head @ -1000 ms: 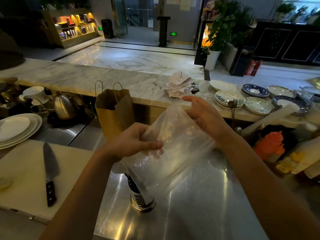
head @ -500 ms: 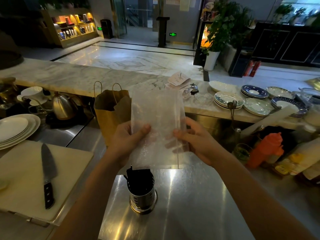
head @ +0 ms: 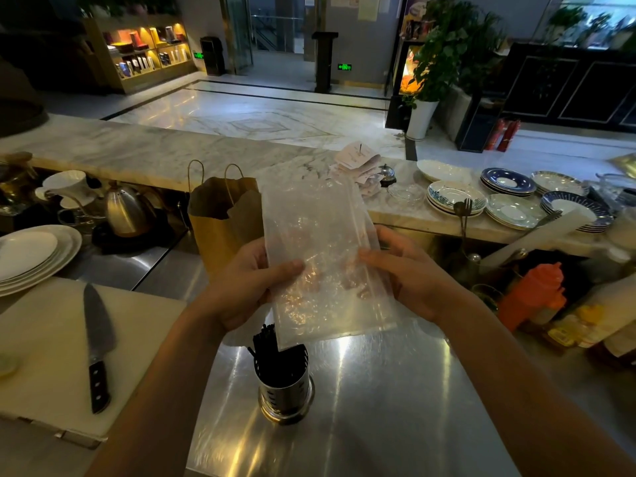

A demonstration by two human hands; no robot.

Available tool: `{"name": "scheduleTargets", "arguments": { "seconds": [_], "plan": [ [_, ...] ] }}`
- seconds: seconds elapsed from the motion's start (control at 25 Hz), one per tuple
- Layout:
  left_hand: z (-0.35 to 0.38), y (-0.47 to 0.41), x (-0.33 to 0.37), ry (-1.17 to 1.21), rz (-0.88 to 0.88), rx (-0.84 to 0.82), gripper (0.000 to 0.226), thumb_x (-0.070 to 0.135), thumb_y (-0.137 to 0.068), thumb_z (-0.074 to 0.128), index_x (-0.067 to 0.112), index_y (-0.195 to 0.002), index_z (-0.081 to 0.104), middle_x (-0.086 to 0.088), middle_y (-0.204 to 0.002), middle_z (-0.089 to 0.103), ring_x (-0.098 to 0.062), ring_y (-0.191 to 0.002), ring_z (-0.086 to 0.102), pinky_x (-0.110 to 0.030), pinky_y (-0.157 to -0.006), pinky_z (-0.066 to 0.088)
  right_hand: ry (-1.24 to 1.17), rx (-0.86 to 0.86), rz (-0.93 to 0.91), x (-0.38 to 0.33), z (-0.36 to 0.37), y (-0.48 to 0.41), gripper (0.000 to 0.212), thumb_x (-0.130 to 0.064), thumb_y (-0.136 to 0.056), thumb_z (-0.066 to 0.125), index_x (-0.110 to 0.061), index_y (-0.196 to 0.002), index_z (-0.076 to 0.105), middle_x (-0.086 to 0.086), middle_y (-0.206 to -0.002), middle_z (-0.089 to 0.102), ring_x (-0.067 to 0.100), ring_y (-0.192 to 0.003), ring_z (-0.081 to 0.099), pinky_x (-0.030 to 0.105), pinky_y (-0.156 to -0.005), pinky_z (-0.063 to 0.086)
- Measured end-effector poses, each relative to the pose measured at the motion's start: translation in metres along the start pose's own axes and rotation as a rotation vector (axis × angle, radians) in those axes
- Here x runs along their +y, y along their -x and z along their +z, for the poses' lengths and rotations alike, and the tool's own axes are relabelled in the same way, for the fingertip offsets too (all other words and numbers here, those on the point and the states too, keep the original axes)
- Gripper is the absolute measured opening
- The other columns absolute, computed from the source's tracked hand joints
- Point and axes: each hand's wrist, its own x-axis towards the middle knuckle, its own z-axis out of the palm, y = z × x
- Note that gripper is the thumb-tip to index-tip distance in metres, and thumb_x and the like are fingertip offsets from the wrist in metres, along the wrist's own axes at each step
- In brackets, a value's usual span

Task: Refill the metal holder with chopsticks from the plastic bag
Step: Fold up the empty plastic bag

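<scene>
Pinching plastic bag [head: 320,235]: left hand [head: 241,287], right hand [head: 413,280]; bag corner part-hides chopsticks [head: 265,354] in metal holder [head: 285,394].

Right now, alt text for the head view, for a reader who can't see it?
The left hand and right hand hold a clear plastic bag upright above a metal holder of dark chopsticks on a steel counter. A knife lies on a white cutting board to the left; a brown paper bag stands behind the hands.

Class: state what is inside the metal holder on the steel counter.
Black chopsticks stand in the metal holder, ends above its rim. A corner of the plastic bag covers part of the opening, and the holder's wall hides their lower ends.
</scene>
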Motion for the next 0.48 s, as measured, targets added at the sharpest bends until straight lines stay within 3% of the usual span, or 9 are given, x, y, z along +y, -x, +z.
{"name": "scheduleTargets", "arguments": {
  "seconds": [0.12,0.28,0.36,0.48],
  "plan": [
    [0.0,0.0,-0.002,-0.02,-0.011,-0.019,0.032,0.009,-0.08,0.06,0.016,-0.111,0.059,-0.001,-0.095,0.076,-0.021,-0.088,0.073,-0.03,-0.072,0.06,0.015,-0.047,-0.013,0.003,-0.003,-0.001,0.05,-0.015,-0.082,0.063,-0.018,-0.131,0.051,0.014,-0.115,0.069,0.032,-0.097,0.07,0.036,-0.068,0.058],
    [-0.002,-0.004,-0.007,0.029,0.006,0.009,0.028,0.007,-0.081,0.06,0.013,-0.107,0.068,-0.009,-0.095,0.076,-0.023,-0.085,0.073,-0.037,-0.073,0.061,-0.016,-0.074,-0.066,0.007,-0.006,-0.005,0.042,-0.003,-0.085,0.061,-0.018,-0.124,0.057,0.021,-0.108,0.07,0.033,-0.091,0.071,0.035,-0.065,0.058],
    [-0.003,-0.004,-0.006,0.037,0.028,-0.005,0.023,0.005,-0.083,0.064,0.021,-0.095,0.077,-0.006,-0.094,0.076,-0.02,-0.084,0.074,-0.037,-0.072,0.062,-0.058,-0.076,-0.085,0.005,-0.007,-0.006,0.03,0.006,-0.084,0.059,-0.016,-0.103,0.068,0.015,-0.095,0.073,0.027,-0.082,0.072,0.034,-0.063,0.058],
    [-0.003,-0.004,-0.004,-0.018,0.07,-0.046,0.03,0.005,-0.085,0.059,0.026,-0.088,0.08,-0.001,-0.093,0.076,-0.015,-0.085,0.072,-0.028,-0.066,0.059,-0.016,-0.053,-0.063,0.005,-0.011,-0.008,0.05,0.018,-0.084,0.042,-0.019,-0.065,0.07,0.002,-0.07,0.067,0.012,-0.063,0.063,0.023,-0.054,0.052]
  ]
}}
